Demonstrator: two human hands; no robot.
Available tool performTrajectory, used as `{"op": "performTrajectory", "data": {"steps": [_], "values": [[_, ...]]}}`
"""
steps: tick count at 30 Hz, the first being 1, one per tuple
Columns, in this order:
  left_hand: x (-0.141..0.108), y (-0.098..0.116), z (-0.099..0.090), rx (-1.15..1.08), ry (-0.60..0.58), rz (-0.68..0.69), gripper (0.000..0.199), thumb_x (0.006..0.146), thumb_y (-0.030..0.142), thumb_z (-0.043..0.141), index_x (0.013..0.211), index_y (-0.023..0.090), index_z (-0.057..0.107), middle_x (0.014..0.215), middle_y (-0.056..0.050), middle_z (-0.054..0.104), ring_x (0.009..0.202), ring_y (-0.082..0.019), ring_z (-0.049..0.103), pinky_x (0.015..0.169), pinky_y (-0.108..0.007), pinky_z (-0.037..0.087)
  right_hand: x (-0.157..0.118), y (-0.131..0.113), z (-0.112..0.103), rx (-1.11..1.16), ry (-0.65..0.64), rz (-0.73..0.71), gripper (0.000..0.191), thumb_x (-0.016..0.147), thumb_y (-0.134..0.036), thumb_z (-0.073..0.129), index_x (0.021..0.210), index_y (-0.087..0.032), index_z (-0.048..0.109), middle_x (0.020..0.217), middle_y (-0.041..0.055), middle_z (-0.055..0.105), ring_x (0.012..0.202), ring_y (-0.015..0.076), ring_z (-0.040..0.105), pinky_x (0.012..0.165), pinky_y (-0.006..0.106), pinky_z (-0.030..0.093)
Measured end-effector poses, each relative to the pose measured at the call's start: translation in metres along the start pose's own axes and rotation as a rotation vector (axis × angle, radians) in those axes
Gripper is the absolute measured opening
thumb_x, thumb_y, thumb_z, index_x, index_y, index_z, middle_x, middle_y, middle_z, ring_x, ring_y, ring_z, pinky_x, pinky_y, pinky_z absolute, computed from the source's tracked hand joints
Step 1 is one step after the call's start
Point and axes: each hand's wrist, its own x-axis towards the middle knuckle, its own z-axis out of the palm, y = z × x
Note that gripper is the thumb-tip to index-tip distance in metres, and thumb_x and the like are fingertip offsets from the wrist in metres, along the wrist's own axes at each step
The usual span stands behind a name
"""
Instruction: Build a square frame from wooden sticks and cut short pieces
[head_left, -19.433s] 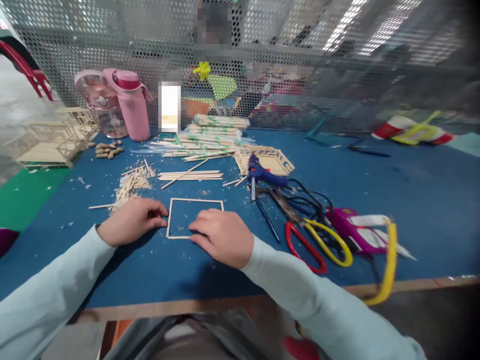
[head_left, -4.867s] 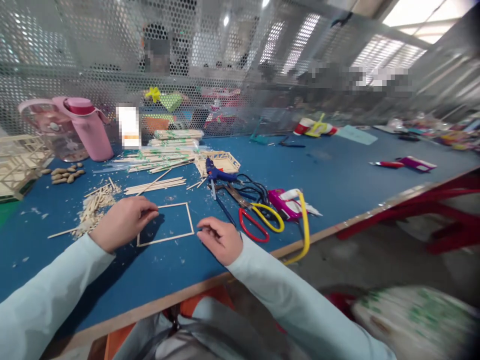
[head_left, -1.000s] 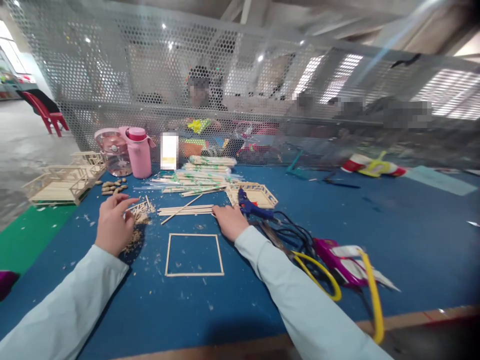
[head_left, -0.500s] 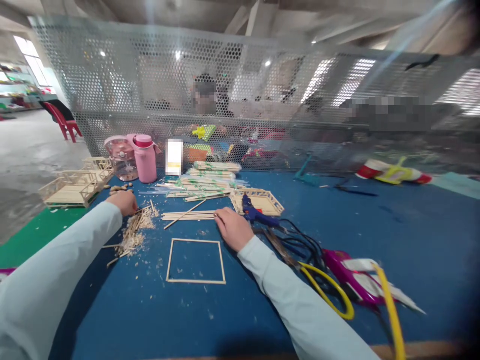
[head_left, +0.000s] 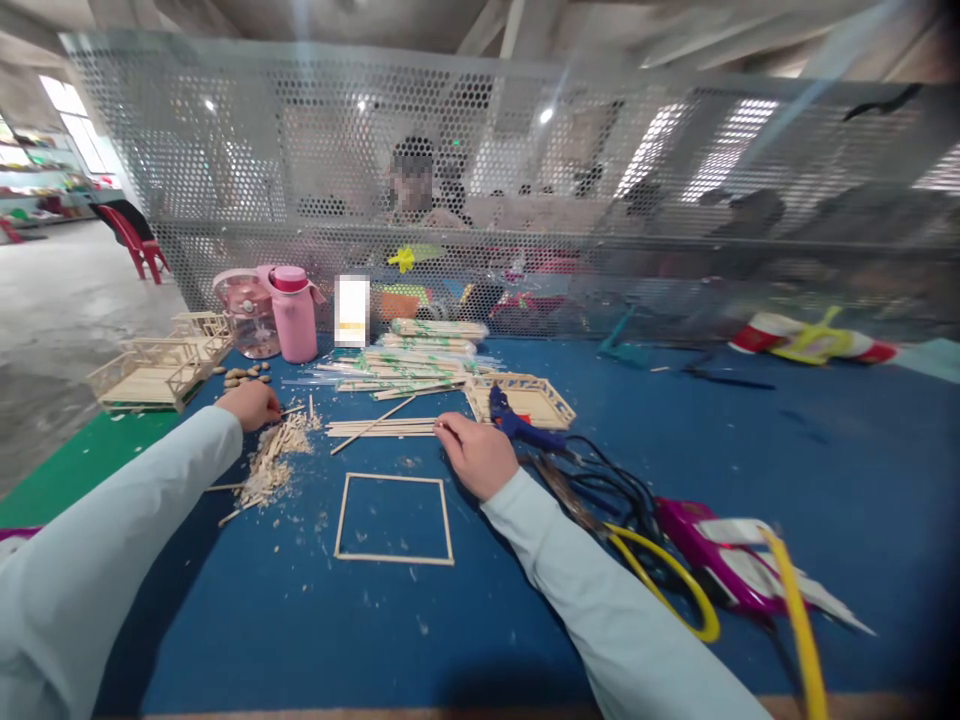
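Note:
My left hand [head_left: 251, 405] is closed at the left edge of a pile of broken stick scraps and shavings [head_left: 274, 460]. A short wooden stick [head_left: 292, 410] pokes out from its fingertips. My right hand [head_left: 480, 455] is pinched at the right end of a row of thin wooden sticks [head_left: 382, 428]; what its fingertips hold, if anything, is too small to make out. One stick lies slantwise across that row. Nearer to me, a rectangular frame of sticks [head_left: 394, 477] lies flat on the blue table [head_left: 360, 640].
Behind the hands lie bagged stick bundles [head_left: 427, 355], pebbles [head_left: 244, 375] and a pink bottle [head_left: 295, 320]. A blue glue gun [head_left: 517, 420] rests against a wooden stick tray [head_left: 551, 402]. Yellow-handled cutters [head_left: 667, 580] and cables lie right. Stick-built models [head_left: 146, 375] stand left, before a perforated metal screen [head_left: 337, 150].
The view has shifted slightly. Both hands stay nearly in place, the left by the scrap pile and the right at the stick ends. The stick frame has not moved on the table.

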Motion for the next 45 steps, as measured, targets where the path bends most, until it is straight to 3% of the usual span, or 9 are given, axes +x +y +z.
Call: {"op": "performTrajectory", "data": {"steps": [9, 17, 22, 27, 29, 34, 37, 41, 45], "values": [[-0.013, 0.017, -0.011, -0.003, -0.007, -0.02, 0.025, 0.071, 0.026, 0.047, 0.075, 0.015, 0.069, 0.08, -0.012, 0.069, 0.08, -0.024, 0.062, 0.066, -0.028, 0.042, 0.0, 0.001, -0.001, 0.028, -0.022, 0.04, 0.023, 0.088, -0.029, 0.042, 0.088, -0.02, 0.062, 0.083, 0.0034, 0.07, 0.07, 0.0158, 0.064, 0.061, 0.023, 0.037], [-0.028, 0.039, -0.016, -0.079, -0.17, 0.047, 0.014, 0.061, 0.025, 0.057, 0.058, 0.016, 0.067, 0.059, -0.004, 0.063, 0.063, -0.018, 0.059, 0.059, -0.023, 0.04, 0.002, -0.002, -0.003, -0.066, -0.11, 0.107, 0.024, 0.088, -0.031, 0.041, 0.092, -0.021, 0.063, 0.085, 0.0038, 0.071, 0.073, 0.0172, 0.064, 0.06, 0.024, 0.035], [-0.03, 0.03, -0.024, -0.135, -0.198, 0.003, 0.025, 0.069, 0.03, 0.05, 0.08, 0.018, 0.069, 0.071, -0.003, 0.067, 0.059, -0.014, 0.058, 0.056, -0.021, 0.04, 0.002, 0.0, -0.004, -0.088, -0.12, 0.137, 0.025, 0.088, -0.031, 0.041, 0.092, -0.022, 0.063, 0.083, 0.0039, 0.071, 0.073, 0.018, 0.064, 0.059, 0.025, 0.034], [-0.043, 0.019, -0.023, -0.128, -0.315, -0.027, 0.022, 0.059, 0.036, 0.059, 0.049, 0.016, 0.063, 0.048, -0.004, 0.059, 0.049, -0.016, 0.054, 0.052, -0.025, 0.039, 0.002, -0.002, -0.003, -0.092, -0.134, 0.144, 0.025, 0.088, -0.032, 0.041, 0.093, -0.022, 0.063, 0.083, 0.0039, 0.071, 0.073, 0.0192, 0.065, 0.059, 0.025, 0.034], [-0.046, 0.021, -0.018, -0.146, -0.314, -0.013, 0.021, 0.057, 0.036, 0.06, 0.048, 0.017, 0.062, 0.048, -0.003, 0.06, 0.05, -0.016, 0.055, 0.053, -0.024, 0.039, 0.002, -0.003, -0.004, -0.091, -0.143, 0.14, 0.025, 0.088, -0.032, 0.041, 0.092, -0.022, 0.063, 0.084, 0.0036, 0.071, 0.074, 0.0189, 0.065, 0.059, 0.025, 0.035], [-0.037, 0.028, -0.013, -0.204, -0.125, 0.009, 0.024, 0.065, 0.031, 0.049, 0.07, 0.016, 0.068, 0.067, -0.004, 0.067, 0.07, -0.018, 0.059, 0.062, -0.024, 0.04, 0.002, -0.005, -0.004, -0.098, -0.16, 0.137, 0.026, 0.088, -0.033, 0.04, 0.093, -0.023, 0.063, 0.085, 0.0035, 0.071, 0.075, 0.0178, 0.064, 0.06, 0.025, 0.036], [-0.034, 0.027, -0.015, -0.264, -0.122, 0.018, 0.031, 0.068, 0.031, 0.045, 0.081, 0.014, 0.067, 0.066, -0.003, 0.066, 0.064, -0.017, 0.06, 0.058, -0.023, 0.043, 0.002, -0.003, -0.004, -0.112, -0.171, 0.157, 0.027, 0.088, -0.033, 0.04, 0.094, -0.023, 0.063, 0.084, 0.0045, 0.071, 0.075, 0.0184, 0.064, 0.06, 0.025, 0.037], [-0.036, 0.025, -0.017, -0.286, -0.133, 0.026, 0.049, 0.07, 0.033, 0.048, 0.114, 0.013, 0.056, 0.074, -0.001, 0.069, 0.068, -0.016, 0.063, 0.059, -0.022, 0.045, 0.003, -0.001, -0.004, -0.118, -0.189, 0.183, 0.025, 0.087, -0.03, 0.043, 0.1, -0.023, 0.062, 0.086, 0.0052, 0.071, 0.075, 0.0192, 0.064, 0.061, 0.025, 0.038], [-0.038, 0.021, -0.014, -0.158, -0.065, -0.025, 0.04, 0.07, 0.024, 0.048, 0.106, 0.012, 0.061, 0.085, -0.008, 0.07, 0.082, -0.022, 0.064, 0.07, -0.026, 0.046, 0.003, 0.0, -0.002, -0.12, -0.192, 0.209, 0.028, 0.085, -0.025, 0.043, 0.109, -0.023, 0.058, 0.088, 0.0068, 0.071, 0.077, 0.0202, 0.065, 0.062, 0.026, 0.039]]}}
